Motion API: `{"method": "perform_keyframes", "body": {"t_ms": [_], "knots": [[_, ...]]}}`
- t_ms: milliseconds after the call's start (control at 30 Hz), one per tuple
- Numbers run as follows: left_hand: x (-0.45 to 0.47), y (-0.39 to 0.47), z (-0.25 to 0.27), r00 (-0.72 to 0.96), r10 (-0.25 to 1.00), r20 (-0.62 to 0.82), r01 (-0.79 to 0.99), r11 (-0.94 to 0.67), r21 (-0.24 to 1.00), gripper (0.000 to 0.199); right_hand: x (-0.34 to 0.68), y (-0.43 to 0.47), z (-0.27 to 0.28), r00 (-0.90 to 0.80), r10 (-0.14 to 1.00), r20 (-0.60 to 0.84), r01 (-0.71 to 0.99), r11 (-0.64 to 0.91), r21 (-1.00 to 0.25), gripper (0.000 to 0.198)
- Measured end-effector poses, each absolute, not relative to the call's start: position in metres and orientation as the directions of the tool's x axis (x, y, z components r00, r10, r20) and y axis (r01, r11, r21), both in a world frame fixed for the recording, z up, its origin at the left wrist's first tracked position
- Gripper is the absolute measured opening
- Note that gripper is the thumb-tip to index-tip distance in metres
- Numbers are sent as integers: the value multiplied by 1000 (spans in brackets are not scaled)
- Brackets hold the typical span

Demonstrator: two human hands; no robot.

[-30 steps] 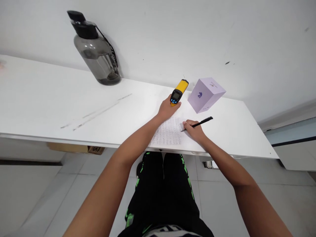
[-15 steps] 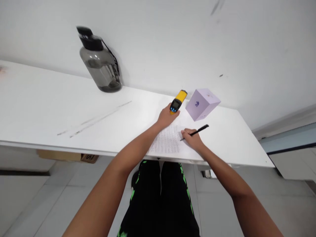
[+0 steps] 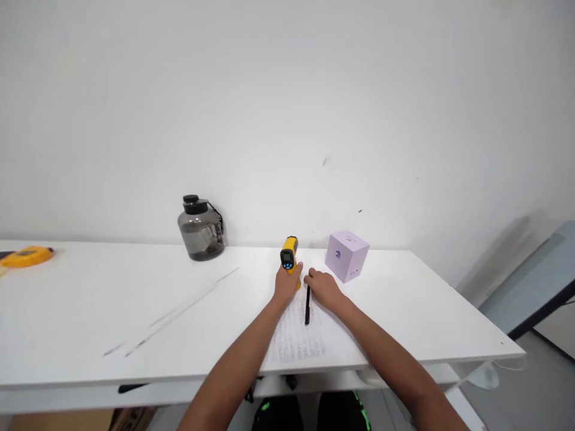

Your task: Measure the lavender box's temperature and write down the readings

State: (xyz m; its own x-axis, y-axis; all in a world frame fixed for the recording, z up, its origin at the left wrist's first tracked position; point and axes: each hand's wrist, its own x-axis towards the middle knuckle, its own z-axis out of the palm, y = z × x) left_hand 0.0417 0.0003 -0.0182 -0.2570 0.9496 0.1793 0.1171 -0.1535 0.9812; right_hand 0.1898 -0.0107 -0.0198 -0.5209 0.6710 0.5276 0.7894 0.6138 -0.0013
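My left hand (image 3: 286,284) is wrapped round the handle of a yellow and black infrared thermometer (image 3: 289,252); its small screen and blue buttons face me. Close beside it, my right hand (image 3: 324,287) is closed on a black pen (image 3: 308,306), whose capped-looking end points down toward me. Beneath both hands lies a sheet of paper (image 3: 296,341) covered in rows of handwriting. A lilac box (image 3: 347,256) with a small dark emblem stands just behind my right hand.
A large grey water jug (image 3: 200,230) with a black lid stands against the wall, left of my hands. Farther left on the white table (image 3: 171,287) lies a yellow tool (image 3: 27,256), cut off by the frame. A grey panel (image 3: 530,275) leans at the right.
My view has tilted up toward the wall. The pen has swung from slanting up rightward to pointing toward me, and my right hand has moved closer to the left hand.
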Motion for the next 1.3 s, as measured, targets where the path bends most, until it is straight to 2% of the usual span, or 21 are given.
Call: {"method": "perform_keyframes", "body": {"t_ms": [100,200,267,300,333,400,433,500,600,800,967,1133,1233,1300], "knots": [[38,3,-18,-250,948,196,181,-153,972,41,189,-12,-28,-508,636,581,783,622,5,35],[41,3,-19,-194,953,232,244,-182,953,43,209,-10,-25,-410,621,668,816,577,-37,42],[43,3,-20,-165,958,233,265,-185,947,42,228,-5,-18,-269,610,746,859,501,-101,43],[44,2,-21,-159,962,224,264,-177,948,43,237,-2,-14,-157,589,793,885,441,-152,43],[45,2,-21,-153,966,210,255,-167,952,43,246,2,-12,14,520,854,897,372,-241,44],[46,2,-22,-140,973,184,223,-150,963,44,258,10,-10,241,444,863,867,301,-397,64],[46,2,-22,-133,976,174,202,-145,969,45,261,14,-11,318,446,836,835,286,-470,77],[47,2,-22,-110,981,157,145,-141,979,47,265,21,-16,382,545,746,759,276,-590,101],[49,2,-21,-60,990,124,44,-122,992,52,268,29,-27,374,697,612,661,263,-703,117],[49,0,-20,-34,990,136,47,-134,990,55,279,32,-28,358,766,534,564,278,-778,120],[48,2,-25,9,989,147,142,-146,979,44,271,26,-20,304,720,624,615,352,-706,112],[50,-4,-23,83,967,239,246,-253,936,30,255,18,-15,236,585,776,679,472,-563,102],[52,-9,-19,133,951,280,279,-307,910,26,250,15,-14,233,558,797,671,501,-547,102],[52,-12,-16,171,938,301,277,-339,899,27,249,13,-13,234,590,773,641,504,-579,105]]}}
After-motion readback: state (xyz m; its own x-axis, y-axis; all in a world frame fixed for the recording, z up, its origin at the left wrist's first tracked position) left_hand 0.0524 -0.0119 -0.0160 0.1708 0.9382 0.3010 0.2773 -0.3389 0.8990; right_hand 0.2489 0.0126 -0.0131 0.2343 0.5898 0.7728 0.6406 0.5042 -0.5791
